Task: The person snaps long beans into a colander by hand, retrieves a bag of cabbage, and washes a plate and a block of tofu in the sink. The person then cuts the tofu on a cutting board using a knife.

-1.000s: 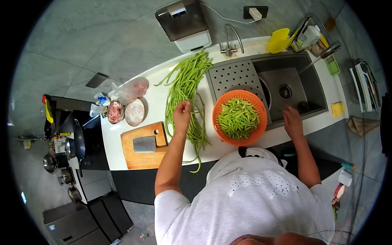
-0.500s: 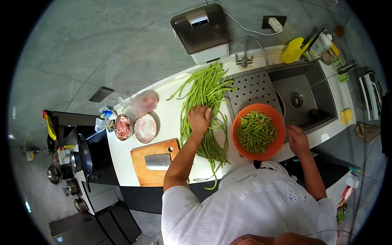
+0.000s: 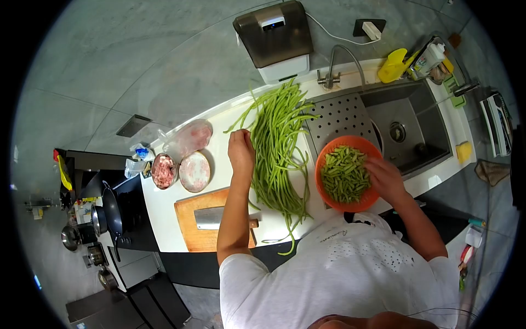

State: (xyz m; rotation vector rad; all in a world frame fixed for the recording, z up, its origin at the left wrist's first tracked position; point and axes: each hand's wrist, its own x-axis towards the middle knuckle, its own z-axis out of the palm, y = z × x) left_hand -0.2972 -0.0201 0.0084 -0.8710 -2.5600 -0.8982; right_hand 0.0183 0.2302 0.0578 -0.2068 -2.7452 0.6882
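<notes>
Long green beans (image 3: 279,142) lie in a big heap on the white counter. My left hand (image 3: 241,151) is at the heap's left edge, fingers curled closed; whatever they may hold is hidden. An orange basket (image 3: 335,204) stands right of the heap, filled with short bean pieces (image 3: 345,174). Over its right rim reaches my right hand (image 3: 385,178), fingers stretched out above or against the pieces. A cleaver (image 3: 211,217) rests flat on a wooden cutting board (image 3: 189,236), below my left hand and partly behind my forearm.
Left on the counter are a bowl of cut meat (image 3: 164,171), a second bowl (image 3: 195,171) and a plastic bag (image 3: 194,137). A steel sink (image 3: 424,126) with a perforated tray (image 3: 339,118) and faucet (image 3: 330,79) lies to the right. A dark wok (image 3: 111,211) sits far left.
My left hand has lifted off the middle of the bean heap and moved left and up to its edge. My right hand has moved left, from beside the basket to over its bean pieces.
</notes>
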